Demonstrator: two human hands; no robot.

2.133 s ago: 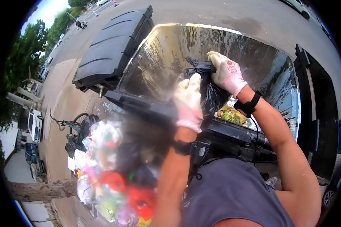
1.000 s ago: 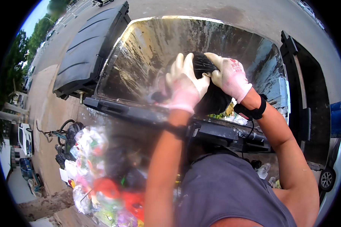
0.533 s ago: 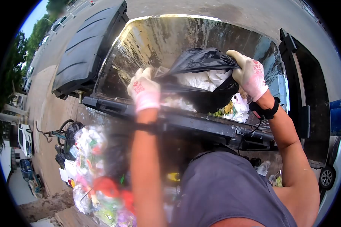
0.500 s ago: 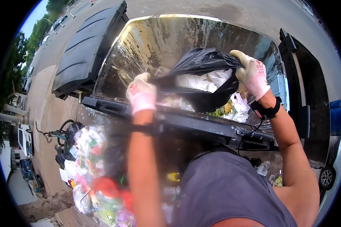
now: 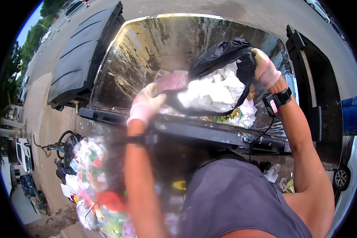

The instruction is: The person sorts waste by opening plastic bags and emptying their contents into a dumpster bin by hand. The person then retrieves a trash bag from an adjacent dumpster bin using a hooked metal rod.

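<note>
A black plastic bag [image 5: 248, 69] is spread wide over the large dirty bin [image 5: 146, 43], and crumpled white paper or tissue [image 5: 216, 91] fills its mouth. My gloved right hand [image 5: 265, 69] is closed on the bag's right edge. On the left side, my gloved left hand [image 5: 146, 102] is closed round the bag's other edge, near the bin's front rim. A pinkish clear packet [image 5: 172, 80] shows just beyond my left hand, partly blurred. Below the bag, food scraps and white paper lie inside the bin.
The bin's dark lid [image 5: 81, 55] hangs at the left, another dark panel [image 5: 323, 95] at the right. Mixed bagged rubbish [image 5: 89, 166] is heaped at lower left, beside a bicycle [image 5: 59, 144]. A parked car [image 5: 347, 170] stands at lower right.
The bag went from bunched between my hands to pulled wide open, showing its white contents. My left hand moved left; my right hand moved right. The pinkish packet now shows more clearly.
</note>
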